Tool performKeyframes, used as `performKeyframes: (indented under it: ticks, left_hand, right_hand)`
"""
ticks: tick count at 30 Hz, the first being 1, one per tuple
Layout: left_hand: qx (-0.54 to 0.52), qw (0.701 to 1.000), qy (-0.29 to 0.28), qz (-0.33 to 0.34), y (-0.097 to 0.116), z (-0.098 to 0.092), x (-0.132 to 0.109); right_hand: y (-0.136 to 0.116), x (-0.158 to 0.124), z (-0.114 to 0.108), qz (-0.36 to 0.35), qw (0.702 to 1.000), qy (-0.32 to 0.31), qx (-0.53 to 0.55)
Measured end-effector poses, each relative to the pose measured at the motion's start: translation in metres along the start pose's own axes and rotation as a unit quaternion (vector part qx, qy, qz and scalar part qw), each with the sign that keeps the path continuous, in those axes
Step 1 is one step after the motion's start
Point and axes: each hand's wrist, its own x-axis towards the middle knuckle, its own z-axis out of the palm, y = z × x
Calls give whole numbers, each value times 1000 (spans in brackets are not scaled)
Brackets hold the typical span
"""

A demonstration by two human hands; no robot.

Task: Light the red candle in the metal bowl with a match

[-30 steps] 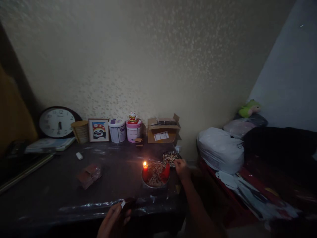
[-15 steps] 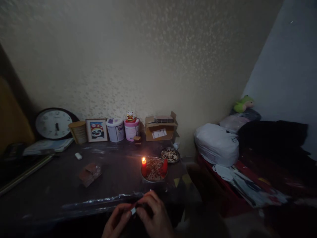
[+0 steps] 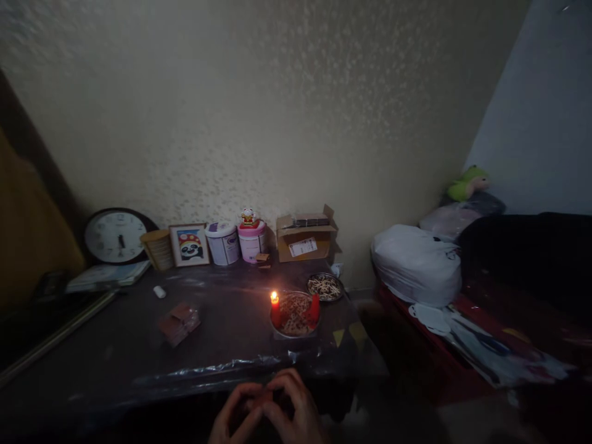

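My left hand (image 3: pixel 237 414) and my right hand (image 3: pixel 296 407) meet low in the middle, just off the table's front edge. Between their fingertips they pinch a small reddish box (image 3: pixel 263 398), matchbox-like, mostly hidden by the fingers. Beyond them stands a round dish (image 3: pixel 296 334) filled with brownish grains. A lit red candle (image 3: pixel 275 313) rises at its left side, and an unlit red candle (image 3: pixel 315 306) at its right. Behind that dish, a smaller plate (image 3: pixel 341 295) carries many thin pale sticks like matchsticks. A plastic-wrapped pack of reddish small boxes (image 3: pixel 179 324) lies to the left.
Along the wall stand a clock (image 3: pixel 115 237), a cup (image 3: pixel 157 250), a panda picture (image 3: pixel 190 245), two tubs (image 3: pixel 222 243), a figurine (image 3: pixel 248 217) and a cardboard box (image 3: pixel 305 240). Clear plastic (image 3: pixel 217 369) covers the table edge. White bag (image 3: pixel 416 262) at right.
The view has shifted slightly, so the table things appear farther right. My fingertips have come closer together; the white end of the held thing no longer shows and a reddish side does.
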Motion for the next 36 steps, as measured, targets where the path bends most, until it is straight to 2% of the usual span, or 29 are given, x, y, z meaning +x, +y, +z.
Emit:
performKeyframes:
  ticks: [7, 14, 23, 31, 36]
  left_hand:
    - [-23, 1000, -6, 19, -9, -7, -1]
    - [-51, 998, -8, 42, -11, -2, -1]
    - [-87, 994, 7, 62, -18, 2, 1]
    - [-98, 993, 13, 58, -4, 6, -1]
    - [-80, 993, 51, 63, -1, 8, -1]
  right_hand:
    - [-4, -1, -2, 43, 998, -45, -18]
    - [5, 2, -3, 27, 995, -89, -22]
    - [6, 3, -3, 33, 996, -83, 3]
    - [11, 5, -3, 51, 993, -99, 45]
    - [10, 5, -3, 73, 990, -96, 72]
